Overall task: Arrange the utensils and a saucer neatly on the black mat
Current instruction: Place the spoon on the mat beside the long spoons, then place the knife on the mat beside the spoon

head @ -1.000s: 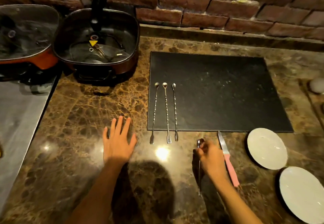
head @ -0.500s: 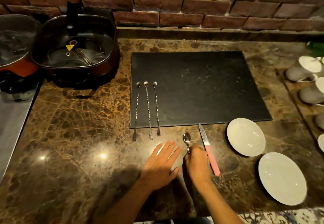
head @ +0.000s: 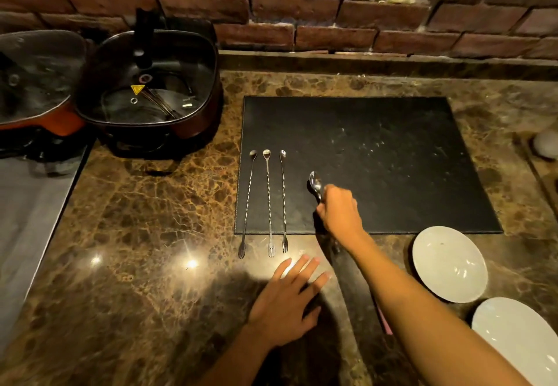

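Observation:
A black mat point(head: 377, 150) lies on the marble counter. Three long twisted cocktail forks point(head: 268, 201) lie side by side at its left edge, with their tines hanging over the near edge. My right hand point(head: 339, 212) is shut on a steel spoon point(head: 315, 184) and holds it over the mat, just right of the forks, bowl pointing away. My left hand point(head: 288, 292) rests flat on the counter below the forks, fingers spread and holding nothing. Two white saucers point(head: 450, 263) point(head: 519, 340) sit on the counter right of my right arm. The pink knife handle point(head: 386, 326) peeks out under my right forearm.
An electric pan point(head: 151, 89) with a glass lid stands at the back left, beside a second lidded pan point(head: 33, 77). A brick wall point(head: 332, 7) runs along the back. A white rounded object point(head: 545, 145) sits at the far right edge. A grey surface point(head: 27, 219) borders the counter's left.
My right hand has lifted the spoon from the counter and carried it forward over the mat. My left hand has shifted rightward to below the forks. The camera view has also shifted.

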